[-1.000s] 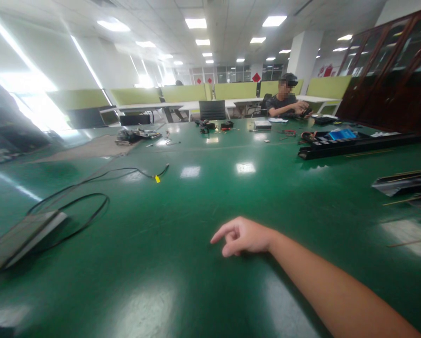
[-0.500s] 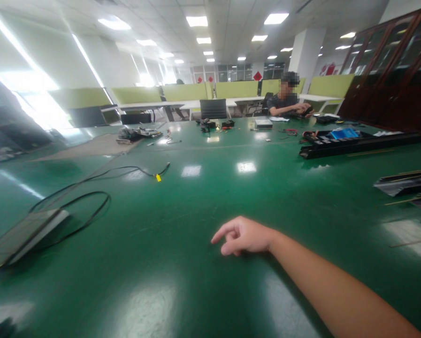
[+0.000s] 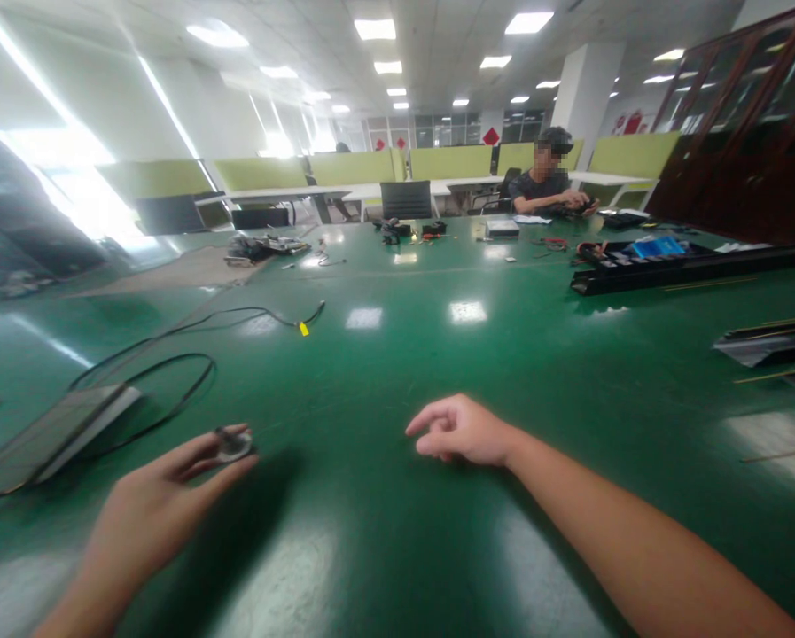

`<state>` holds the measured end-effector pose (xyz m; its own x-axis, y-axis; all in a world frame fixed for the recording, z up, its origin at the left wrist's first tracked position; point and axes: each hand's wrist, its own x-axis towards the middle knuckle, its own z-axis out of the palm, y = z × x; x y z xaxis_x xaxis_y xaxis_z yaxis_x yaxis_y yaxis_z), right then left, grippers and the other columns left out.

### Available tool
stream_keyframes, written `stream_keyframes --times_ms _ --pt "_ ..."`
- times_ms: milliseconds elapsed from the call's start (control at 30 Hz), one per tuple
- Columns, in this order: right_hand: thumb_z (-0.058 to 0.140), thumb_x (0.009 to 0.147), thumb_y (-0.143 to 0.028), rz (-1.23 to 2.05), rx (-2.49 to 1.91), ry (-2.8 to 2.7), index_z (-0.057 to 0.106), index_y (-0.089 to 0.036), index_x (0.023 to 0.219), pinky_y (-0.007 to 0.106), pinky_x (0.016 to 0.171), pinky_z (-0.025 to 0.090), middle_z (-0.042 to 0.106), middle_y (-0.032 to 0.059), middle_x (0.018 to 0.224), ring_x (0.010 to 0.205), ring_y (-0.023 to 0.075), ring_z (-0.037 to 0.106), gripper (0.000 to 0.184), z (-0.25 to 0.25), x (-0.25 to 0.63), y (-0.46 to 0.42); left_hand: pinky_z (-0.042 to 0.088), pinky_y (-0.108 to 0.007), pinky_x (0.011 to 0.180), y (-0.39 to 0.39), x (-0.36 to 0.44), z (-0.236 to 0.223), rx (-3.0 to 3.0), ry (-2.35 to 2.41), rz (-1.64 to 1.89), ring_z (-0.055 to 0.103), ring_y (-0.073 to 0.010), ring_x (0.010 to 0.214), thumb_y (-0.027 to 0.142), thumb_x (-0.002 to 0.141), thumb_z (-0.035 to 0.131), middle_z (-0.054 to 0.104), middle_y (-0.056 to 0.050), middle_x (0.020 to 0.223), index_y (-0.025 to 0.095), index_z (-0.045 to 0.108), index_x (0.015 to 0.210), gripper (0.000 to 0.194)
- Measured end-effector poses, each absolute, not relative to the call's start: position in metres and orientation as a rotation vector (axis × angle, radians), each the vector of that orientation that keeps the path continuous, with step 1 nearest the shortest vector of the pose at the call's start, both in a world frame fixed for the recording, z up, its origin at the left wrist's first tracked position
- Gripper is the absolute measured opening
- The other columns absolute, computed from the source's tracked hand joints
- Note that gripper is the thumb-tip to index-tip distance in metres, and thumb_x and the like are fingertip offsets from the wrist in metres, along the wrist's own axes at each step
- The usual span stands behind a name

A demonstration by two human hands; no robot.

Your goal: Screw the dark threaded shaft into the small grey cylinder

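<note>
Between the thumb and fingers of my left hand is a small round grey piece with a dark stem; blur hides its exact kind. It is held over the green table, casting a shadow to the right. My right hand hovers low over the table's middle, index finger stretched forward and the other fingers loosely curled. Nothing shows in it. Left of my left hand lies a flat grey panel, with a black cable looping beside it.
A yellow tag marks one cable end. At right lie a long black channel and a blue item. Far back are a silver box and a tangle of parts. A person sits at the far right, handling something dark.
My left hand has come in from the lower left corner, carrying the small round piece up beside the panel. My right hand has hardly moved; the view has shifted slightly.
</note>
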<state>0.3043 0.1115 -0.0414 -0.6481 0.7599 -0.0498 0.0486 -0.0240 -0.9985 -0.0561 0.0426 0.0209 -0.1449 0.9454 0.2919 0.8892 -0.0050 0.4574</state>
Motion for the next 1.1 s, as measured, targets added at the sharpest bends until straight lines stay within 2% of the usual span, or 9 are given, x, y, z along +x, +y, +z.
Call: stream_keyframes --times_ms 67,167,300,433,500,567,633,867,1100 --pt "0.079 0.071 -0.036 1.614 -0.879 -1.637 0.070 -0.011 0.098 0.022 0.054 0.040 0.058 -0.0035 0.058 0.052 0.0099 0.052 0.038 -0.045 0.303 0.113 0.058 -0.040 0.085 0.064 -0.024 0.016 1.941 1.904 0.820 0.072 -0.0273 0.092 0.055 0.075 0.071 0.076 -0.005 0.100 0.023 0.069 0.114 0.050" --pt "0.076 0.071 -0.031 1.442 -0.966 -1.546 0.067 -0.012 0.095 0.024 0.058 0.043 0.060 -0.0018 0.066 0.057 0.0108 0.054 0.032 -0.052 0.303 0.118 0.056 -0.035 0.089 0.093 0.033 0.015 2.088 1.486 0.822 0.069 -0.0226 0.097 0.045 0.081 0.069 0.071 -0.006 0.112 0.023 0.068 0.118 0.043" --pt "0.066 0.073 -0.019 1.197 -1.118 -1.507 0.056 -0.016 0.116 0.024 0.059 0.045 0.062 -0.0012 0.081 0.059 0.0102 0.054 0.044 -0.060 0.303 0.123 0.055 -0.031 0.084 0.114 0.080 0.010 2.300 1.219 0.734 0.066 -0.0188 0.091 0.035 0.087 0.063 0.070 -0.005 0.105 0.026 0.064 0.126 0.040" --pt "0.065 0.072 -0.014 1.039 -1.183 -1.628 0.046 -0.022 0.127 0.023 0.059 0.045 0.063 0.0006 0.100 0.056 0.0074 0.050 0.059 -0.059 0.302 0.120 0.054 -0.033 0.089 0.117 0.088 -0.004 2.228 1.256 0.766 0.067 -0.0201 0.094 0.030 0.080 0.071 0.071 -0.005 0.108 0.024 0.062 0.129 0.050" --pt "0.067 0.071 -0.013 1.007 -1.185 -1.688 0.046 -0.022 0.127 0.022 0.058 0.043 0.063 0.0019 0.106 0.056 0.0065 0.049 0.061 -0.057 0.302 0.117 0.055 -0.033 0.086 0.116 0.088 -0.011 2.114 1.320 0.790 0.068 -0.0195 0.089 0.027 0.075 0.075 0.072 -0.005 0.104 0.021 0.066 0.121 0.048" --pt "0.067 0.070 -0.011 1.004 -1.177 -1.728 0.045 -0.023 0.126 0.022 0.057 0.042 0.062 0.0027 0.110 0.055 0.0059 0.048 0.062 -0.056 0.302 0.114 0.056 -0.032 0.083 0.115 0.089 -0.015 2.075 1.328 0.790 0.068 -0.0186 0.084 0.024 0.073 0.076 0.073 -0.004 0.098 0.019 0.070 0.109 0.037" --pt "0.066 0.070 -0.010 1.017 -1.155 -1.741 0.045 -0.023 0.124 0.021 0.056 0.041 0.062 0.0027 0.110 0.054 0.0056 0.047 0.060 -0.056 0.302 0.114 0.056 -0.030 0.080 0.116 0.090 -0.018 2.115 1.269 0.803 0.067 -0.0181 0.083 0.023 0.074 0.075 0.073 -0.004 0.096 0.018 0.072 0.101 0.028" --pt "0.066 0.071 -0.010 1.103 -1.088 -1.747 0.056 -0.020 0.108 0.023 0.062 0.044 0.064 0.0023 0.099 0.066 0.0111 0.059 0.039 -0.062 0.299 0.120 0.052 -0.029 0.079 0.120 0.086 -0.027 2.198 1.133 0.917 0.066 -0.0186 0.089 0.025 0.080 0.072 0.072 -0.006 0.100 0.020 0.071 0.104 0.024" --pt "0.067 0.073 -0.010 1.036 -1.064 -1.754 0.058 -0.021 0.113 0.025 0.065 0.046 0.065 0.0027 0.099 0.072 0.0142 0.061 0.043 -0.067 0.297 0.119 0.050 -0.031 0.085 0.118 0.086 -0.031 2.174 1.128 0.866 0.066 -0.0200 0.095 0.027 0.085 0.068 0.072 -0.003 0.104 0.023 0.070 0.108 0.024"
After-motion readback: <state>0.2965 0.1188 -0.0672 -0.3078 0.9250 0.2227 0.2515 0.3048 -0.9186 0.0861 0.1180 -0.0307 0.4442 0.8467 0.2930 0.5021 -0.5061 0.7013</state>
